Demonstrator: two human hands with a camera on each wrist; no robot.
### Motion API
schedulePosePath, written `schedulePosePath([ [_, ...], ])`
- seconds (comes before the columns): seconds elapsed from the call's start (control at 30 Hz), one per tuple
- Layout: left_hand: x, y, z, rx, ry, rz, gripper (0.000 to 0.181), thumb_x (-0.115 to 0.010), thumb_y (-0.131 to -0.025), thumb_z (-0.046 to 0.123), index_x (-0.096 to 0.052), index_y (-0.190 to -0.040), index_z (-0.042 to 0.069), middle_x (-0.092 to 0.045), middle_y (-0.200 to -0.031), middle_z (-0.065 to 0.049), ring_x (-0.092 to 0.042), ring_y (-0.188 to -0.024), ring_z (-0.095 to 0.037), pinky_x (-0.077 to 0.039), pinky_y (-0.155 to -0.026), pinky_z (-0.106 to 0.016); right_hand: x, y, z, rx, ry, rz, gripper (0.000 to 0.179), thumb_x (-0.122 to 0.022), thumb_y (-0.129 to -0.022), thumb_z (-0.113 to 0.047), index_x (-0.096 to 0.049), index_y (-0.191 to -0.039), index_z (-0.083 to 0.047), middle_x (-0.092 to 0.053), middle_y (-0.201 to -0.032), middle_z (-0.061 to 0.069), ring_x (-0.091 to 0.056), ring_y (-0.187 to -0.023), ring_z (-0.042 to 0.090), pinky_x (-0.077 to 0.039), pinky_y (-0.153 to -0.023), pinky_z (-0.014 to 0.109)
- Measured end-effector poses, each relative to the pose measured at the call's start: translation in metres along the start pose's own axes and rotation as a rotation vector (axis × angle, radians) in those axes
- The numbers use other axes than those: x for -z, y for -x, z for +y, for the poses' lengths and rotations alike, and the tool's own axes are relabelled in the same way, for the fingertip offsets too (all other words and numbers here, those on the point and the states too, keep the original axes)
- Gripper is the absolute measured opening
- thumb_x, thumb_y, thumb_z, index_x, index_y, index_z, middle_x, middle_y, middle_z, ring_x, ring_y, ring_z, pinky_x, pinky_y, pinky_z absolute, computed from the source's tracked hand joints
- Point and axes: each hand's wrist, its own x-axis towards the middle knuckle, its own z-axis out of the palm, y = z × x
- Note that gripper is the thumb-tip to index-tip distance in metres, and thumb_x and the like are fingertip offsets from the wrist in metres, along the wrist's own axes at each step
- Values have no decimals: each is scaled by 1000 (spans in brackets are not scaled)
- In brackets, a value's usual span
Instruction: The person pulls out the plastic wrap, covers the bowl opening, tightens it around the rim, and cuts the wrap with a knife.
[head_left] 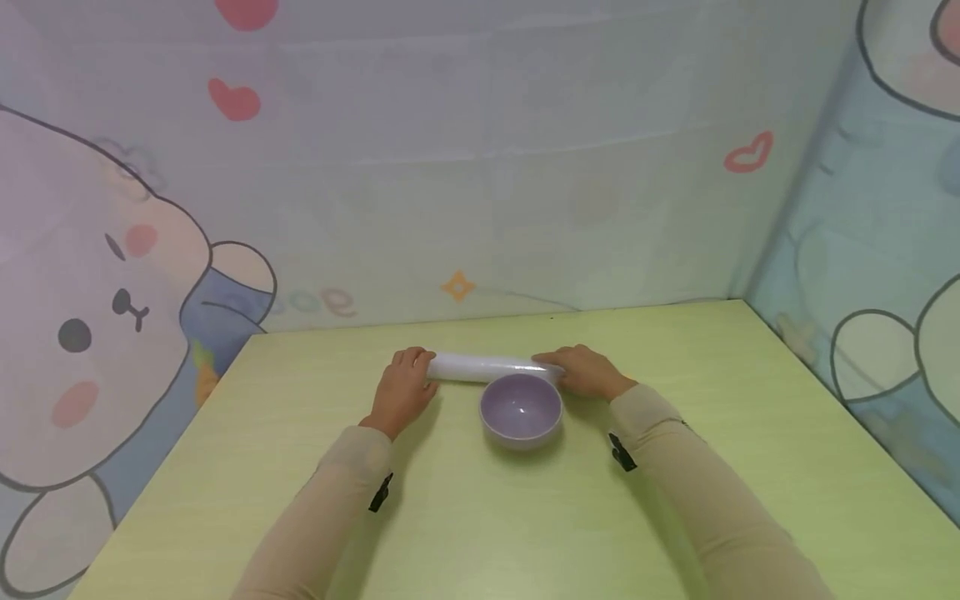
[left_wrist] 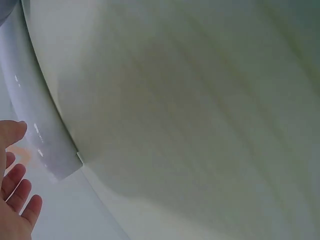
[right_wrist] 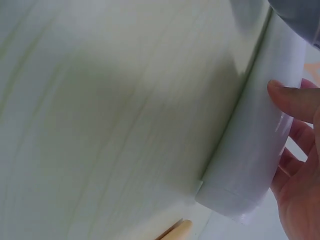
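A glossy white roll (head_left: 487, 367), which looks like a roll of plastic film, lies crosswise on the table behind a light purple bowl (head_left: 521, 408). At its left end is my left hand (head_left: 401, 390); in the left wrist view the thumb (left_wrist: 15, 132) meets the edge of the roll (left_wrist: 37, 100), while the other fingers are spread apart from it. My right hand (head_left: 591, 372) grips the right end. The right wrist view has its thumb (right_wrist: 290, 100) on the roll (right_wrist: 250, 145) and its fingers bent behind. The bowl stands upright, with nothing visible inside.
The pale yellow-green table (head_left: 465, 517) reaches back to a printed cloth wall (head_left: 525, 233), with another cloth at each side. A tan rounded tip (right_wrist: 179, 231) shows at the bottom of the right wrist view. Dark clips (head_left: 621, 452) hang at both sleeves.
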Motion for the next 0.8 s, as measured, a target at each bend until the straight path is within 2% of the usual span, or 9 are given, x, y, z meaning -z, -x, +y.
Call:
schedulePosePath([
  [0.23, 5, -3, -3, 16, -17, -28, 40, -66, -84, 20, -55, -118, 4, -54, -119, -14, -49, -111, -32, -47, -83, -42, -5, -5, 1, -5, -34, 48, 46, -55, -84, -2, -54, -128, -15, -58, -126, 13, -50, -117, 35, -35, -100, 52],
  [0.47, 4, -4, -3, -24, -56, -14, 35, -68, -83, 20, -59, -113, 6, -57, -113, -12, -53, -104, -29, -48, -79, -41, -5, -4, -1, -33, -10, 56, 46, -56, -85, -5, -52, -130, -16, -57, -128, 11, -50, -116, 34, -38, -97, 52],
  [0.7, -1, -7, -5, -50, -94, -22, 36, -69, -82, 18, -58, -113, 5, -57, -110, -12, -53, -102, -29, -48, -79, -39, -4, -1, -1, -52, -6, 43, 49, -54, -89, -22, -45, -135, -8, -49, -136, 14, -45, -124, 37, -34, -102, 52],
  [0.8, -1, -10, -5, -44, -111, -27, 35, -69, -82, 17, -57, -112, 5, -57, -109, -12, -53, -100, -29, -48, -78, -40, -2, 2, 1, -106, 1, 38, 56, -57, -88, -29, -43, -136, -5, -48, -136, 17, -44, -124, 38, -33, -101, 53],
])
